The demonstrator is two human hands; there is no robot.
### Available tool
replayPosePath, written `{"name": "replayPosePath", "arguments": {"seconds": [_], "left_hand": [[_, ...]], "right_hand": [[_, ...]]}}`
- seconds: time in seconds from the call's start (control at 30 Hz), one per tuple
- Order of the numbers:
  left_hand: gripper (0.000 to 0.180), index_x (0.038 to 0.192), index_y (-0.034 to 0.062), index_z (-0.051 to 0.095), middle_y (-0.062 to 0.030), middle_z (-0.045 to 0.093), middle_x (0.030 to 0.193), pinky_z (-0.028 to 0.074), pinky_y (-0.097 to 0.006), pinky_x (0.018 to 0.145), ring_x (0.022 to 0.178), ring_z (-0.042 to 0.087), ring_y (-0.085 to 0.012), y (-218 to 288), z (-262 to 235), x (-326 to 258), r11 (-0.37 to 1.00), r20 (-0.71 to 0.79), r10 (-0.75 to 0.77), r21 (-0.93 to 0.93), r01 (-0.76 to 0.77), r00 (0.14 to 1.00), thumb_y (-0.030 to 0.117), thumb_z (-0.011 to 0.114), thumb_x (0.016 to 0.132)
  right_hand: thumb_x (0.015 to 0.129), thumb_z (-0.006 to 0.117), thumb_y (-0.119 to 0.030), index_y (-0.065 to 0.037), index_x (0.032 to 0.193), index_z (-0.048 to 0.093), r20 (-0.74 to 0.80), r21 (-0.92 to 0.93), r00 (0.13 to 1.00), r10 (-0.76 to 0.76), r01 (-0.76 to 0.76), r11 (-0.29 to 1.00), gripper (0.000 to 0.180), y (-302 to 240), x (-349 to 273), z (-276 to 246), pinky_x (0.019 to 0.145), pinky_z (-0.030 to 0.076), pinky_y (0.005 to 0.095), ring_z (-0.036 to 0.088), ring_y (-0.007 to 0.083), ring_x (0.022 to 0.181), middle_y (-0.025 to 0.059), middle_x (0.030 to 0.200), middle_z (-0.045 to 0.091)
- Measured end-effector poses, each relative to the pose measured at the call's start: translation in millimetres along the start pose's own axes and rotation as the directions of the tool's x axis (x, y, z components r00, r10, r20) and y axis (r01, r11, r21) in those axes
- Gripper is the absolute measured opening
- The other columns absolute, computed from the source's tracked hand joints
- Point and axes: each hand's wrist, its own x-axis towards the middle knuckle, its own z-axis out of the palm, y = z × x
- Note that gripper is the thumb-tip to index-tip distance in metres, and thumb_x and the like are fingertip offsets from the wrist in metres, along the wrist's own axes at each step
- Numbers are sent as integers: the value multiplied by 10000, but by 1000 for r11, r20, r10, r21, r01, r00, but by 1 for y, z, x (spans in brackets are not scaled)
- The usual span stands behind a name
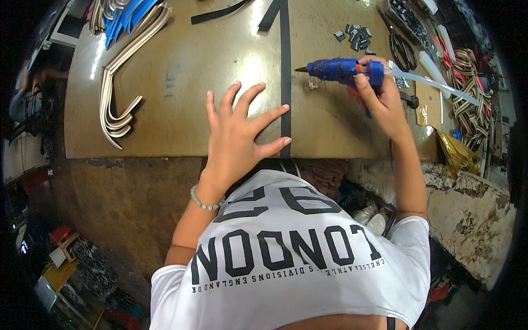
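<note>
My right hand [382,99] is closed around a blue hot glue gun [338,70], its dark nozzle pointing left over the table. A translucent glue stick [434,83] sticks out of the gun's back end toward the right. My left hand [236,126] lies spread on the tabletop, fingers apart. Its thumb and index fingertips touch a long black strap [285,49] that runs from the far side to the table's near edge. Between the nozzle and the strap there is a small gap.
Small black labels [357,36] lie beyond the glue gun, beside black-handled scissors [403,52]. Bundled striped straps [113,104] and blue strips [127,19] rest at the left. Black strap pieces [220,13] lie at the back. Tangled striped straps [470,82] pile up at the right.
</note>
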Motion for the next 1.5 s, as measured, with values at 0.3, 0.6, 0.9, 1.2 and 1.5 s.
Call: {"name": "replayPosePath", "arguments": {"seconds": [0.3, 0.6, 0.9, 1.2, 1.5], "left_hand": [[498, 1184, 352, 697, -42, 477, 1411, 140, -665, 1125, 1358, 340, -362, 1, -1, 1, 1000, 8, -8, -1, 8, 1000, 477, 789, 711], [477, 1174, 339, 692, -32, 470, 1409, 126, -684, 1116, 1350, 337, -351, 0, 0, -1, 1000, -7, 3, -10, -3, 1000, 469, 781, 724], [505, 1203, 330, 689, -65, 474, 1419, 147, -662, 1124, 1356, 348, -366, 1, -4, 1, 1000, 0, 7, -4, -7, 1000, 492, 772, 731], [134, 952, 19, 702, -133, 692, 972, 497, -380, 884, 959, 654, -279, -71, -55, 8, 951, -533, -291, -255, 177, 795, 141, 666, 909], [413, 1077, 69, 733, -194, 707, 1061, 511, -448, 882, 1018, 662, -375, -260, -125, 15, 594, -432, -661, 197, 780, 613, 425, 635, 893]], "right_hand": [[866, 750, -285, -23, 1128, 524, 78, -259, 992, -100, 117, 959, 434, 8, 8, 6, 784, 502, 324, 666, 216, 841, 122, 918, 676], [876, 738, -293, -23, 1121, 529, 90, -330, 984, -151, 173, 928, 420, 10, 34, 3, 800, 513, 359, 693, 286, 889, 154, 933, 694], [872, 716, -167, -43, 1186, 579, -20, -584, 958, -285, 220, 781, 364, -7, 4, -3, 712, 513, 297, 667, 177, 808, 98, 985, 684], [980, 518, -538, 106, 1024, 618, -949, -237, 315, -21, -666, 708, 654, 145, -98, -159, 808, 494, 430, 658, 377, 912, 243, 934, 675], [948, 502, -615, 45, 1102, 630, -649, -117, 417, 636, -881, 458, 689, 39, -161, -119, 660, 500, 324, 629, 203, 710, 140, 770, 648]]}}
